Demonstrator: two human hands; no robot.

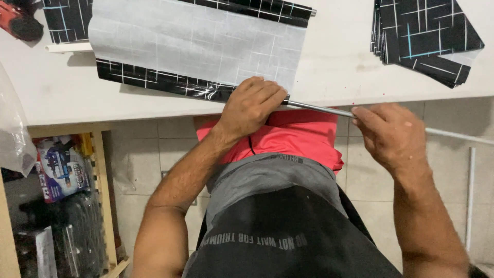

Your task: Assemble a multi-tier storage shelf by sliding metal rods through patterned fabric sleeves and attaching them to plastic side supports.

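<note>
Between both hands' fingers (360, 112) runs a metal rod (319, 108).

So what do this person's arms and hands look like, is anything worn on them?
Both forearms are bare all the way up, with no sleeves in sight. The left hand and the right hand wear no gloves, and no rings, watch or wristband show. Lower down are a grey top, a dark garment with pale lettering and red shorts.

Dark sleeveless shirt, red shorts
</note>
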